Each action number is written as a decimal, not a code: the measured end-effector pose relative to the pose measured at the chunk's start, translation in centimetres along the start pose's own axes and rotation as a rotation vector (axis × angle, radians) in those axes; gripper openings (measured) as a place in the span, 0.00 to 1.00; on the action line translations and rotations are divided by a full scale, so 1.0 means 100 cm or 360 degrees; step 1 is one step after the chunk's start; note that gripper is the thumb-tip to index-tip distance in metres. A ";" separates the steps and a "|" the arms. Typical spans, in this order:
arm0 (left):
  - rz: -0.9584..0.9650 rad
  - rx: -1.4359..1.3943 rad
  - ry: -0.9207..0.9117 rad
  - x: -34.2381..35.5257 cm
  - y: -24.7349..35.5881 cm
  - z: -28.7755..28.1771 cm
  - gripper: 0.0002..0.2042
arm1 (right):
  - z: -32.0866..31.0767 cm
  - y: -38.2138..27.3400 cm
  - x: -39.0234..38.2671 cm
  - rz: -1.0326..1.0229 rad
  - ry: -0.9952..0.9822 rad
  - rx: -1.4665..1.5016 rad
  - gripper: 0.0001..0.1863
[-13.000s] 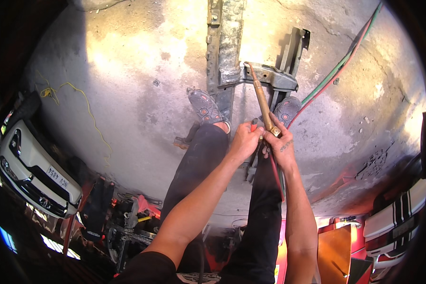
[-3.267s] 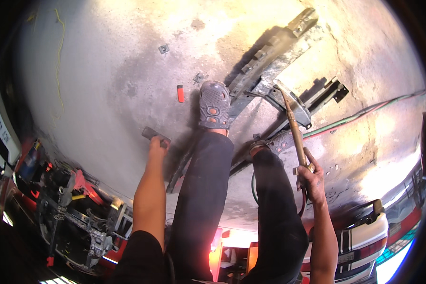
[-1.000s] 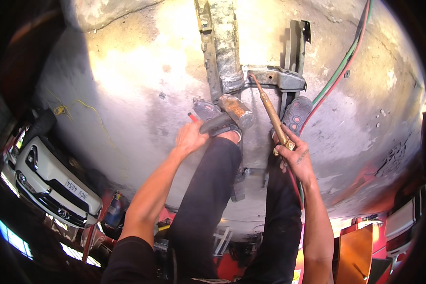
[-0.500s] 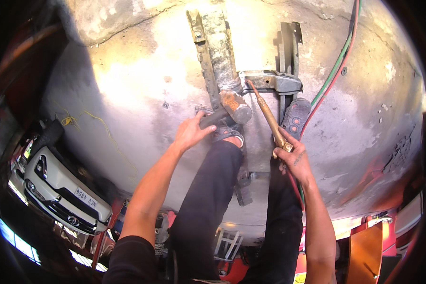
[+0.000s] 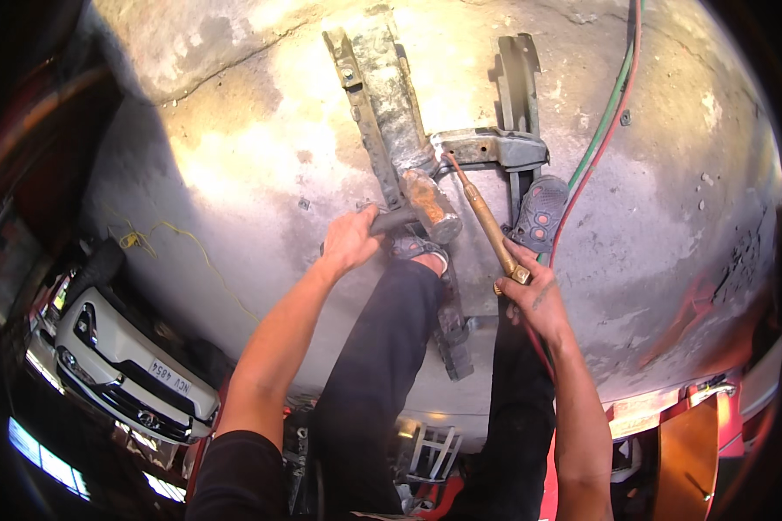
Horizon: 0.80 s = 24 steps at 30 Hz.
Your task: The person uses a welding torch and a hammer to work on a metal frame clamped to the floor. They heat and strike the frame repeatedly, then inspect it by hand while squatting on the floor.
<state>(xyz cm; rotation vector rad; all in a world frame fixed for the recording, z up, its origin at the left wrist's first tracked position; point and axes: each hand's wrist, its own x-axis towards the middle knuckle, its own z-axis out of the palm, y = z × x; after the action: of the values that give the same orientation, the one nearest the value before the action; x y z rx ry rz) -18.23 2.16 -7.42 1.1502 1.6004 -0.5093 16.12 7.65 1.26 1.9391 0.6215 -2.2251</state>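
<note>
While my left hand (image 5: 353,241) is wrapped tight around the dark handle of a hammer (image 5: 432,207), its rusty head above my left shoe (image 5: 413,248), my right hand (image 5: 533,291) grips the valve end of a brass torch (image 5: 488,217). The nozzle points at the left end of the crosspiece (image 5: 476,149) of a metal frame (image 5: 393,113) lying on the concrete floor (image 5: 256,187); whether it touches, I cannot tell. The torch partly hides my right fingers, and the hammer covers much of that shoe.
</note>
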 end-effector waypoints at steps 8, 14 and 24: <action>-0.0070 -0.0048 0.0127 -0.003 0.006 0.007 0.16 | -0.003 0.016 -0.007 0.0055 0.0014 -0.0026 0.39; -0.0173 -0.0083 0.0244 -0.004 0.011 0.018 0.14 | -0.005 0.017 -0.010 0.0060 0.0002 -0.0006 0.38; -0.0123 -0.0110 0.0278 -0.006 0.008 0.031 0.14 | -0.006 0.026 -0.006 0.0054 -0.0024 -0.0002 0.38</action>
<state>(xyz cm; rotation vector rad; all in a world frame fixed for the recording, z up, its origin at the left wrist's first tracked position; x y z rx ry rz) -16.01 -0.17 -7.83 1.1086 1.8048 -0.4089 17.64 5.45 1.22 1.9161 0.5836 -2.2162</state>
